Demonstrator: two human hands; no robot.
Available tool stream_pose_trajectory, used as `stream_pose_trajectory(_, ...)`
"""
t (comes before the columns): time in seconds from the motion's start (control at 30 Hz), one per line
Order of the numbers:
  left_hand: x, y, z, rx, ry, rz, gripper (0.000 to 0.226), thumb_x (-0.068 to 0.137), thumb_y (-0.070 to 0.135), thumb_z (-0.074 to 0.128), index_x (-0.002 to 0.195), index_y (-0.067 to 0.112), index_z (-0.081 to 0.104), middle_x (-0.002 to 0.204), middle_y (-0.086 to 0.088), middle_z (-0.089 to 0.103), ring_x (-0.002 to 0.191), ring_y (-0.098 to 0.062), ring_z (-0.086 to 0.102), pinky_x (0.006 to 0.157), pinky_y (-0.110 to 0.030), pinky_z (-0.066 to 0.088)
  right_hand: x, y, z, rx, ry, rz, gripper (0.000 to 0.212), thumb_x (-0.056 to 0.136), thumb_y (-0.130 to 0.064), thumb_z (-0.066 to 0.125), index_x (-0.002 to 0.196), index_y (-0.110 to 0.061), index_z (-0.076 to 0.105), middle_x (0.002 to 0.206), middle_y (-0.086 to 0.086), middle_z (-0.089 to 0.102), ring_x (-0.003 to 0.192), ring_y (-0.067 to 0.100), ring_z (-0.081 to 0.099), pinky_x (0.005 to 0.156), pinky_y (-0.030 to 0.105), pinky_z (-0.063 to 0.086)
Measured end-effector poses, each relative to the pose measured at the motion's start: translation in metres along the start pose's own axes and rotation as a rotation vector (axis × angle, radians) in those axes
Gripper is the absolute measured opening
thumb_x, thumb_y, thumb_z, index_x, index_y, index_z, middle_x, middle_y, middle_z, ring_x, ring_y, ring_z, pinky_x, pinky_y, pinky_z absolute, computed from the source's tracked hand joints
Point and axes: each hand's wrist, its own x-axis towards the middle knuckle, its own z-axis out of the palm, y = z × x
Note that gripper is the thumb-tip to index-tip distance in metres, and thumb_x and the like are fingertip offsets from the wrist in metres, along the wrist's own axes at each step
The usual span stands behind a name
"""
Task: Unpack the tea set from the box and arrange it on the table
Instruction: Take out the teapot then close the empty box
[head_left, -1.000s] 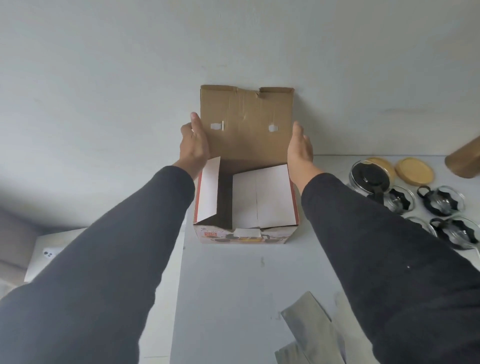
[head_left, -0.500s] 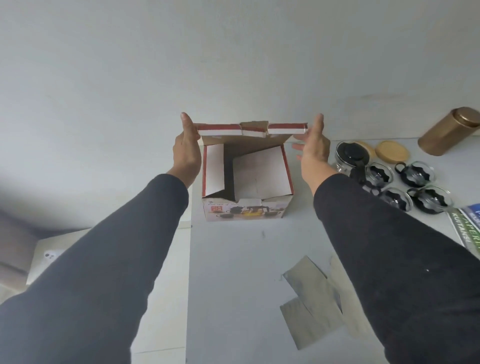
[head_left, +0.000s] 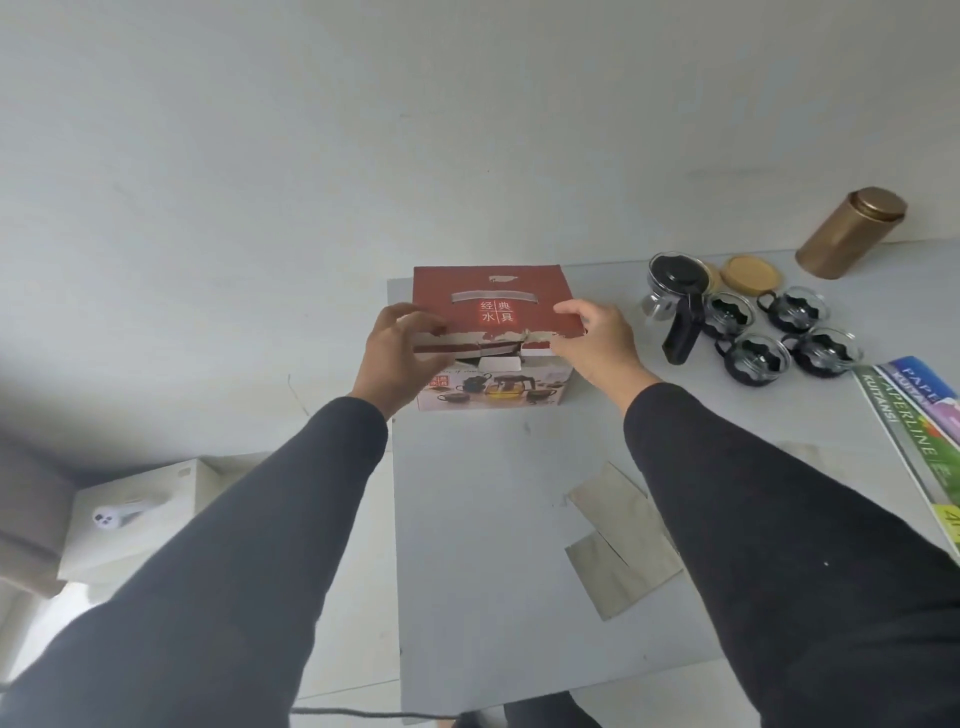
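Both hands meet at the near top edge of the box (head_left: 491, 332). The left hand (head_left: 402, 348) curls over the left corner of the lid, fingertips on the red top and thumb toward the front face, seeming to press the flap down; whether it truly pinches the edge cannot be told. The right hand (head_left: 592, 338) lies over the right corner with loosely bent fingers resting on the lid.

Risks, as judged: the front flap is torn and ragged at its middle, so further pressure there could rip it or leave the lid springing open. The box stands near the far left corner of the table (head_left: 493, 519); a push to the left could slide it off the edge. A sweep of the right forearm could strike the glassware close by.

The box is red on top with white characters and a grey handle strip; its front face carries a picture of a tea set. It stands upright, lid folded shut.

To its right, apart from it, stand the glass teapot (head_left: 678, 291) with black handle, four glass cups (head_left: 779, 332) in black holders, and a bamboo lid (head_left: 750, 273).
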Motion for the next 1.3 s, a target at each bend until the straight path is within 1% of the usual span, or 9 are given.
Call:
stream_pose_trajectory(0.13,0.001,0.004,-0.001,0.004,0.089,0.022,0.028,0.078,0.003,0.073,0.104,0.012,0.071,0.117,-0.008,0.057,0.108,-0.021,0.058,0.092,-0.020,0.044,-0.002,0.001,0.002,-0.130,0.079,-0.076,0.045,0.079,0.005,0.060,0.119,-0.015,0.062,0.124,0.009,0.046,0.096,0.016,0.047,0.084,0.011,0.029)
stream_pose_trajectory(0.33,0.000,0.006,0.001,0.039,0.053,0.012,0.025,0.084,0.002,0.067,0.108,0.007,0.070,0.119,-0.010,0.057,0.101,-0.017,0.058,0.083,0.003,0.029,-0.003,0.004,0.007,-0.194,0.091,-0.078,0.038,0.082,0.008,0.057,0.113,-0.012,0.064,0.123,0.009,0.045,0.092,0.012,0.043,0.078,0.008,0.027)
stream_pose_trajectory(0.53,-0.002,-0.003,0.004,0.055,0.027,0.026,0.021,0.090,0.007,0.062,0.109,0.007,0.071,0.122,-0.009,0.056,0.106,-0.022,0.059,0.091,-0.013,0.037,-0.002,0.007,0.007,-0.204,0.087,-0.093,0.029,0.080,-0.003,0.065,0.107,-0.011,0.068,0.121,0.009,0.049,0.104,0.020,0.052,0.082,0.011,0.029)
stream_pose_trajectory(0.7,0.000,-0.006,0.004,0.110,0.021,0.048,0.022,0.091,0.012,0.060,0.109,0.012,0.072,0.119,-0.006,0.058,0.102,-0.023,0.060,0.090,-0.021,0.041,0.005,0.008,0.008,-0.206,0.086,-0.086,0.020,0.079,-0.009,0.065,0.098,-0.013,0.071,0.115,0.006,0.051,0.092,0.015,0.049,0.081,0.012,0.030)
stream_pose_trajectory(0.8,0.000,-0.008,0.005,0.288,0.037,0.051,0.019,0.093,0.021,0.058,0.105,0.020,0.073,0.112,-0.001,0.063,0.104,-0.025,0.054,0.084,-0.032,0.039,0.006,0.010,0.012,-0.270,0.080,-0.085,0.009,0.079,-0.016,0.064,0.084,-0.018,0.072,0.107,0.004,0.055,0.103,0.021,0.051,0.084,0.024,0.039)
stream_pose_trajectory(0.9,-0.001,-0.009,0.006,0.267,0.055,0.053,0.017,0.092,0.020,0.059,0.102,0.020,0.073,0.110,-0.002,0.064,0.104,-0.027,0.052,0.083,-0.034,0.040,0.000,0.012,0.017,-0.362,0.083,-0.193,0.014,0.078,-0.023,0.065,0.090,-0.018,0.070,0.107,0.002,0.056,0.108,0.023,0.047,0.090,0.035,0.042)
stream_pose_trajectory(1.03,-0.001,-0.011,0.007,0.205,0.058,0.056,0.017,0.091,0.015,0.060,0.101,0.016,0.073,0.112,-0.006,0.061,0.104,-0.028,0.052,0.089,-0.031,0.041,-0.009,0.008,0.029,-0.371,0.056,-0.434,0.029,0.068,-0.029,0.073,0.092,-0.016,0.064,0.106,0.000,0.055,0.103,0.020,0.049,0.086,0.033,0.038)
stream_pose_trajectory(1.17,0.000,-0.012,0.007,0.167,0.056,0.048,0.016,0.090,0.013,0.061,0.101,0.012,0.073,0.115,-0.008,0.058,0.112,-0.026,0.052,0.093,-0.022,0.036,-0.010,0.008,0.041,-0.425,0.035,-0.559,0.028,0.064,-0.022,0.078,0.086,-0.013,0.064,0.098,0.004,0.058,0.093,0.027,0.056,0.075,0.032,0.038)
stream_pose_trajectory(1.3,0.001,-0.013,0.009,0.144,0.066,0.036,0.016,0.089,0.012,0.063,0.101,0.011,0.072,0.117,-0.009,0.056,0.113,-0.024,0.052,0.092,-0.016,0.034,-0.007,0.009,0.048,-0.403,0.066,-0.637,0.022,0.061,-0.011,0.079,0.078,-0.013,0.066,0.087,0.005,0.061,0.080,0.030,0.058,0.066,0.040,0.050)
